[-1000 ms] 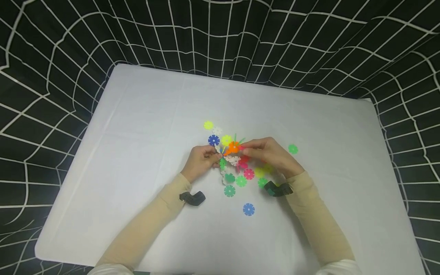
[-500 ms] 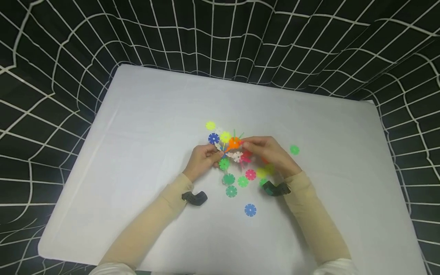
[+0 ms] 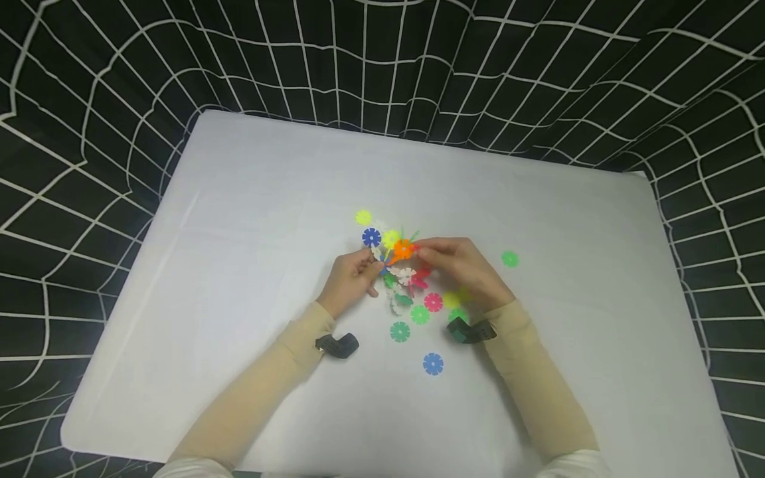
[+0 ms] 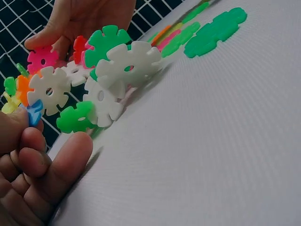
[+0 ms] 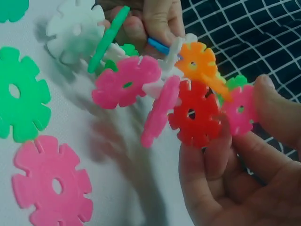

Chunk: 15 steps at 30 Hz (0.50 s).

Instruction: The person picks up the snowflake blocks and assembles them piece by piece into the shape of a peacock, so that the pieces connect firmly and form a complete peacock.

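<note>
A cluster of interlocking snowflake discs [image 3: 403, 249] in several colours is held between both hands just over the table. With thumb and fingertips my left hand [image 3: 348, 282] pinches the blue disc [image 4: 34, 113] on the cluster's left side. My right hand [image 3: 463, 265] pinches a pink disc [image 5: 241, 109] at the right end, next to the orange disc [image 5: 195, 62]. The red disc [image 5: 194, 113] lies against the right fingers. White discs [image 4: 49, 91] and a green disc [image 4: 77, 117] hang lower in the cluster. Some joints are hidden behind overlapping discs.
Loose discs lie flat around the hands: green [image 3: 400, 332], blue [image 3: 433, 364] and pink [image 3: 433, 302] nearer the body, yellow [image 3: 363, 217] farther off. Another green disc [image 3: 510, 259] lies right of the right hand. Dark grid cloth [image 3: 358, 66] hangs behind the white table [image 3: 269, 199].
My right hand and forearm have shifted slightly left. The cluster has turned a little, its lower green disc now seen more edge-on. Both hands keep their pinch.
</note>
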Each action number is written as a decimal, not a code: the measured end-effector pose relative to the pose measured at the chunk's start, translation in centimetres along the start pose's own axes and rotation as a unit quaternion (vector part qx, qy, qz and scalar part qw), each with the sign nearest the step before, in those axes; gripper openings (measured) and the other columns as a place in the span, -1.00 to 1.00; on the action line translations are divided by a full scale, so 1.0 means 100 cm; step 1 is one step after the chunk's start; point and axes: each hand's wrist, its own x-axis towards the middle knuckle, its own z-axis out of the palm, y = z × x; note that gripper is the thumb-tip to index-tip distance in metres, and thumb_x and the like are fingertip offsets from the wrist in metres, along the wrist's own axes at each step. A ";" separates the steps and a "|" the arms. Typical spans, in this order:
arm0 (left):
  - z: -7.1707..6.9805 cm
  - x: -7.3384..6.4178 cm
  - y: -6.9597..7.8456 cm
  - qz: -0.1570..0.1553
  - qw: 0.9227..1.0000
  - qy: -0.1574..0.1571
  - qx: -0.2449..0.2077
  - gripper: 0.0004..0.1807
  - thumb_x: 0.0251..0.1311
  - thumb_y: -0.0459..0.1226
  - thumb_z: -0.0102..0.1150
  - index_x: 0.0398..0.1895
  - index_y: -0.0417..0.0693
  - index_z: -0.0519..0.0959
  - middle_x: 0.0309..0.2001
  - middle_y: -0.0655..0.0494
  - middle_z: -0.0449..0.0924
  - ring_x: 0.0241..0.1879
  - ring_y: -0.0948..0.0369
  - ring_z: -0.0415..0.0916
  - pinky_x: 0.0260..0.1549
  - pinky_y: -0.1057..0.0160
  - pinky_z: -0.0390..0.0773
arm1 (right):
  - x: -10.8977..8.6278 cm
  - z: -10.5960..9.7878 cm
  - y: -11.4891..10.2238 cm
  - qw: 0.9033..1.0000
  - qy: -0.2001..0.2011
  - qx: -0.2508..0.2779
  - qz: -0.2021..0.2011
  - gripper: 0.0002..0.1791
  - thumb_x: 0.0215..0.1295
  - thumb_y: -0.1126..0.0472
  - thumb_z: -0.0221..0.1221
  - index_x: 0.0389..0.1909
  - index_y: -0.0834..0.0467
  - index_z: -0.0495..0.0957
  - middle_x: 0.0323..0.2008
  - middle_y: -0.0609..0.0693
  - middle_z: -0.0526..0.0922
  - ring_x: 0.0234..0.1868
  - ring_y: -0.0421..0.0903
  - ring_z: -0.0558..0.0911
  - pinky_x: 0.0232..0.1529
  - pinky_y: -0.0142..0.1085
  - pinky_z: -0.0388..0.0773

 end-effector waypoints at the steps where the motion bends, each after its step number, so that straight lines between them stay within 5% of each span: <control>1: -0.001 0.000 0.000 0.000 1.000 0.000 0.002 -0.81 0.42 -0.32 0.14 -0.40 -0.20 0.50 -0.63 -0.04 0.53 -0.60 0.09 0.69 -0.51 0.33 0.45 | 0.000 -0.001 -0.001 1.000 -0.007 -0.009 0.000 -0.56 0.38 -0.11 0.25 0.16 0.02 0.66 0.10 0.01 0.72 0.21 0.04 0.53 0.45 0.16 0.27; 9: -0.003 0.000 0.000 -0.004 0.999 -0.024 0.024 -0.79 0.44 -0.28 0.11 -0.41 -0.15 0.50 -0.53 0.00 0.56 -0.62 0.19 0.63 -0.54 0.33 0.46 | 0.000 -0.012 -0.002 0.994 -0.079 -0.069 -0.002 -0.68 0.36 0.05 0.29 0.02 0.13 0.72 -0.10 0.06 0.78 0.05 0.04 0.55 0.20 -0.06 0.40; 15: -0.004 0.001 0.000 -0.006 1.000 -0.026 0.010 -0.79 0.43 -0.32 0.11 -0.41 -0.20 0.50 -0.60 0.05 0.48 -0.64 0.17 0.64 -0.61 0.34 0.47 | 0.000 -0.006 0.005 0.997 -0.073 -0.018 -0.005 -0.63 0.39 0.06 0.27 0.10 0.16 0.68 0.01 0.07 0.75 0.12 0.02 0.53 0.35 0.01 0.36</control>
